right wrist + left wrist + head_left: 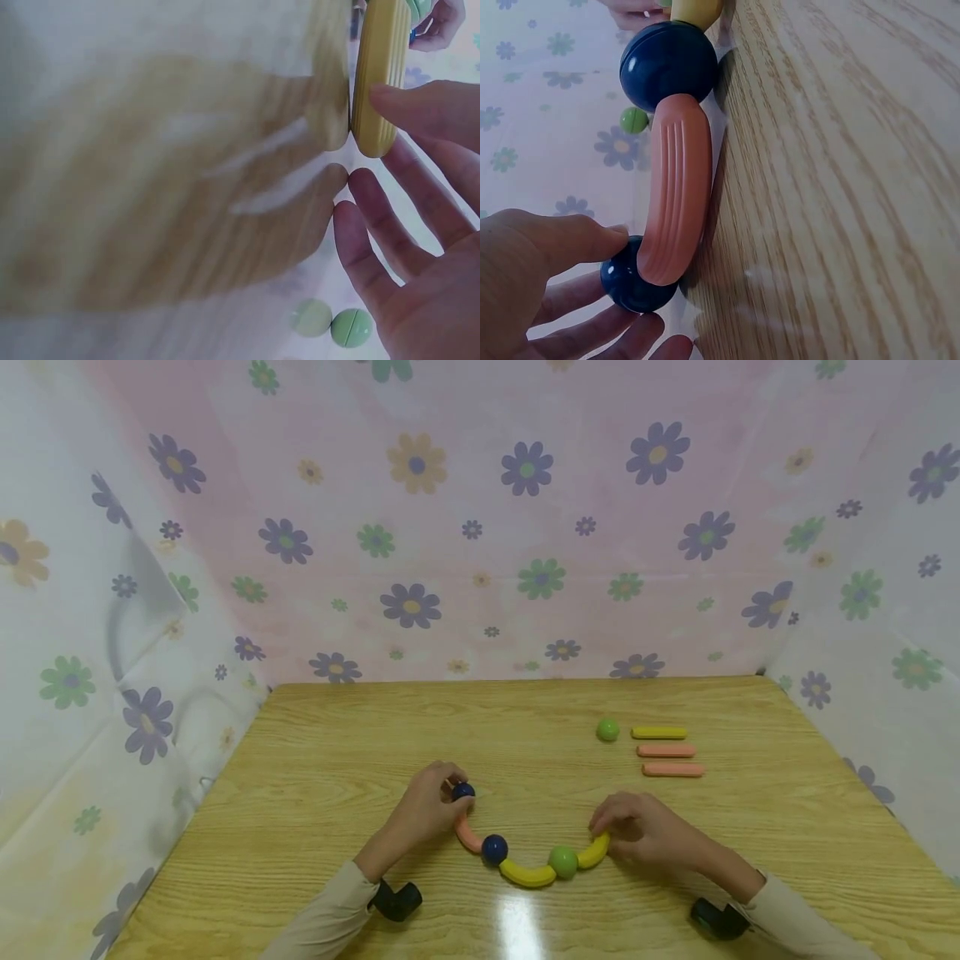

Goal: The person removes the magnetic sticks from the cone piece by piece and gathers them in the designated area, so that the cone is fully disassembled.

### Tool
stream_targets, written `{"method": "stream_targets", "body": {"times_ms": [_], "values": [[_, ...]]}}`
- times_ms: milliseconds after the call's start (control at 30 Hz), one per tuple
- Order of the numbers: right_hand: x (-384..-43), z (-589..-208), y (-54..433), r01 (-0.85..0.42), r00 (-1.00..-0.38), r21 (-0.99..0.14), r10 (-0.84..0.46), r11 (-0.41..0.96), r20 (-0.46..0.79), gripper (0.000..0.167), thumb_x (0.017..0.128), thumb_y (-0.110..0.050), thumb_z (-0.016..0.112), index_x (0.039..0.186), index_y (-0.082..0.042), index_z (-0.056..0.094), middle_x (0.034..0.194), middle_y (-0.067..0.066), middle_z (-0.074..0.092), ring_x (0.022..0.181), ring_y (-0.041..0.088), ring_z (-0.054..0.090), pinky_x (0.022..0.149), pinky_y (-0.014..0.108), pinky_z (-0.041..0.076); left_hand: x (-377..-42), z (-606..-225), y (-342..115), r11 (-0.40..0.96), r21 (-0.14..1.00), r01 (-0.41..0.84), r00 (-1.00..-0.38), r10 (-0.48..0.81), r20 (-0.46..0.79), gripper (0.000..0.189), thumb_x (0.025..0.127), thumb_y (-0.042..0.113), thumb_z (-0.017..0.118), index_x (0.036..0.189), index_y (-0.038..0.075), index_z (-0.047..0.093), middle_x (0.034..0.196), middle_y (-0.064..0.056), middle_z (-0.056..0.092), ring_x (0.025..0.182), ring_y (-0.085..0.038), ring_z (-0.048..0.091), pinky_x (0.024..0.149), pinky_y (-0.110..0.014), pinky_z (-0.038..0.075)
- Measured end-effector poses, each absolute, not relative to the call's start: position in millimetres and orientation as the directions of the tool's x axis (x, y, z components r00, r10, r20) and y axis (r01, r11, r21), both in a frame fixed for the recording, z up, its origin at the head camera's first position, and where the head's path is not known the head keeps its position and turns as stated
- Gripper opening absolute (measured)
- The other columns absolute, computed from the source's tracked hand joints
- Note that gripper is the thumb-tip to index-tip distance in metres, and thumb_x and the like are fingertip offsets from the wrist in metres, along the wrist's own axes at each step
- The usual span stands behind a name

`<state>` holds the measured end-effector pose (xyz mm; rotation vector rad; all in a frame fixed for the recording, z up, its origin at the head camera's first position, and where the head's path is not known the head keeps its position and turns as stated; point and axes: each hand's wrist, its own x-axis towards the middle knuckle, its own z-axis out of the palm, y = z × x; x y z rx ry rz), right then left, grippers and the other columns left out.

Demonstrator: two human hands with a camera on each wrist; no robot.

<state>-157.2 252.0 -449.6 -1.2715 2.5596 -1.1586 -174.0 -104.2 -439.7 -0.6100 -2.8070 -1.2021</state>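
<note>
A curved chain of balls and ribbed rods lies along the table in the head view. At its left end, my left hand (426, 806) holds a dark blue ball (634, 285) between thumb and fingers. From that ball runs a salmon-pink curved rod (681, 180), which meets a second dark blue ball (495, 849). A yellow curved rod (527, 874) links this to a green ball (563, 861). Another yellow curved rod (381, 67) forms the right end, its tip pinched by my right hand (648, 831), thumb on the ribbed side and the other fingers spread.
Behind my right hand lie a loose green ball (608, 730), a straight yellow rod (659, 732) and two straight pink rods (666, 750). A flower-patterned cloth (480, 610) rises at the back and sides of the wooden table (337, 735). Dark wrist devices sit near both cuffs.
</note>
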Motion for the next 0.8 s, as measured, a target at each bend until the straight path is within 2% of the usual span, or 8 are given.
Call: {"method": "stream_targets", "body": {"times_ms": [267, 400, 500, 567, 800], "values": [[-144, -449, 261, -0.651, -0.688, -0.647, -0.669, 0.397, 0.282, 0.019, 0.082, -0.014, 0.075, 0.100, -0.016, 0.071, 0.102, 0.000, 0.065, 0.095, 0.014, 0.060, 0.083, 0.030, 0.049, -174, -439, -104, 0.651, 0.686, 0.325, -0.938, 0.315, 0.145, 0.025, 0.086, 0.016, 0.071, 0.107, 0.004, 0.065, 0.101, -0.005, 0.059, 0.082, -0.016, 0.057, 0.067, -0.028, 0.049], [-142, -451, 260, -0.655, -0.687, -0.650, -0.661, 0.385, 0.301, 0.023, 0.079, -0.011, 0.077, 0.100, -0.016, 0.070, 0.103, -0.001, 0.066, 0.097, 0.014, 0.060, 0.084, 0.028, 0.049, -170, -437, -101, 0.678, 0.630, 0.379, -0.924, 0.318, 0.214, 0.024, 0.085, 0.014, 0.072, 0.106, 0.005, 0.065, 0.109, -0.010, 0.058, 0.091, -0.022, 0.057, 0.073, -0.036, 0.050], [-141, -453, 258, -0.668, -0.671, -0.653, -0.666, 0.356, 0.324, 0.026, 0.077, -0.008, 0.078, 0.100, -0.016, 0.069, 0.102, -0.001, 0.065, 0.098, 0.014, 0.060, 0.087, 0.025, 0.047, -163, -435, -94, 0.668, 0.570, 0.478, -0.879, 0.355, 0.320, 0.022, 0.083, 0.011, 0.073, 0.103, 0.006, 0.067, 0.110, -0.009, 0.057, 0.098, -0.025, 0.055, 0.074, -0.037, 0.050], [-140, -454, 256, -0.686, -0.652, -0.649, -0.672, 0.328, 0.350, 0.028, 0.076, -0.006, 0.078, 0.100, -0.016, 0.069, 0.102, 0.000, 0.065, 0.097, 0.014, 0.060, 0.089, 0.024, 0.046, -156, -431, -88, 0.650, 0.534, 0.541, -0.841, 0.398, 0.367, 0.022, 0.082, 0.010, 0.073, 0.102, 0.007, 0.067, 0.107, -0.006, 0.057, 0.099, -0.022, 0.053, 0.073, -0.034, 0.049], [-139, -452, 249, -0.694, -0.648, -0.639, -0.674, 0.330, 0.355, 0.029, 0.075, -0.007, 0.079, 0.098, -0.019, 0.067, 0.099, 0.000, 0.065, 0.094, 0.016, 0.060, 0.087, 0.029, 0.047, -133, -422, -59, 0.603, 0.351, 0.716, -0.698, 0.604, 0.385, 0.025, 0.082, 0.019, 0.075, 0.104, 0.013, 0.066, 0.106, 0.000, 0.059, 0.101, -0.016, 0.055, 0.083, -0.030, 0.049]]}}
